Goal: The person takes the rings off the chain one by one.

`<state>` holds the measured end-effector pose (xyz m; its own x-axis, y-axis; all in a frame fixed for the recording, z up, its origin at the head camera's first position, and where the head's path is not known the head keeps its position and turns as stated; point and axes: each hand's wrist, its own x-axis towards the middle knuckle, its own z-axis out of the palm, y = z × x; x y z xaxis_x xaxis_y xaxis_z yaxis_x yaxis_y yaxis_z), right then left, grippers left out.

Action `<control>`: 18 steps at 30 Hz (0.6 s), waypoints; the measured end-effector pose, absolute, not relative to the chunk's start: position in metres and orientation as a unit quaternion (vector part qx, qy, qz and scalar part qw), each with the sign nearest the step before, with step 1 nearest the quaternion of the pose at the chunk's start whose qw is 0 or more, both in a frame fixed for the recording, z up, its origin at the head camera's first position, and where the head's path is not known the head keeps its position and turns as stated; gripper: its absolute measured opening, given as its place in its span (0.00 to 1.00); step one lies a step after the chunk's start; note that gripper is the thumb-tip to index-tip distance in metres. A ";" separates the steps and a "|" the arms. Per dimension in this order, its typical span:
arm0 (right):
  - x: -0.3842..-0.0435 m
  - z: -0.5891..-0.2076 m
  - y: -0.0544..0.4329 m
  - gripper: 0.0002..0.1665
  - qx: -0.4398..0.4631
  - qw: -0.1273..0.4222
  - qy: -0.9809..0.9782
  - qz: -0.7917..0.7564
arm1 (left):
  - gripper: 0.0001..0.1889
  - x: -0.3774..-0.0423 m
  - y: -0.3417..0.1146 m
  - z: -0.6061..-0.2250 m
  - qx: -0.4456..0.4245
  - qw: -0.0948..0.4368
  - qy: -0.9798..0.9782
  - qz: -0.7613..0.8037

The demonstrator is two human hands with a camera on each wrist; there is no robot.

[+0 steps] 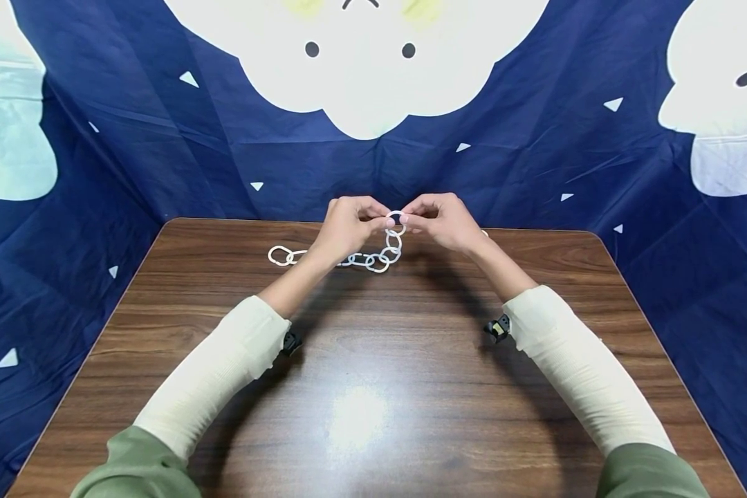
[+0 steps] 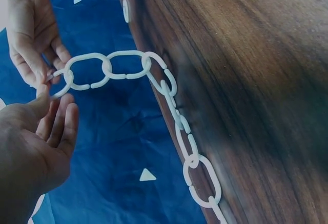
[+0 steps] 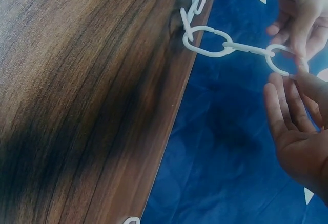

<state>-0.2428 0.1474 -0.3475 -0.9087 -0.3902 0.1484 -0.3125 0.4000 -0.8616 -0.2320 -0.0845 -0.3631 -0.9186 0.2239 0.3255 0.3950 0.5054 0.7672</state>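
Note:
A chain of white plastic links (image 2: 127, 53) lies partly along the far edge of the table, and one end rises off it. My left hand (image 1: 351, 223) pinches the left side of the raised end link (image 1: 395, 212) between thumb and fingers. On its other side, the right hand (image 1: 443, 220) pinches the same link, fingertips close to the left hand's. In the right wrist view, that link shows a small gap near the right hand's (image 3: 300, 126) fingertips. My left forearm hides part of the chain in the head view.
A separate white link (image 2: 126, 11) lies at the table's far edge, mostly hidden behind the right wrist in the head view. The brown wooden table (image 1: 361, 346) meets a dark blue curtain (image 1: 224, 138) with white cloud shapes behind and at both sides.

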 end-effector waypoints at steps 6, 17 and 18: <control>-0.245 -0.351 0.148 0.09 -0.206 0.038 0.837 -0.506 | 0.08 -0.231 -0.089 -0.366 -0.174 0.093 -0.866 -0.460; -0.245 -0.351 0.150 0.09 -0.206 0.028 0.841 -0.500 | 0.08 -0.226 -0.095 -0.377 -0.172 0.083 -0.869 -0.456; -0.245 -0.351 0.150 0.09 -0.205 0.029 0.841 -0.500 | 0.08 -0.226 -0.095 -0.378 -0.174 0.084 -0.869 -0.455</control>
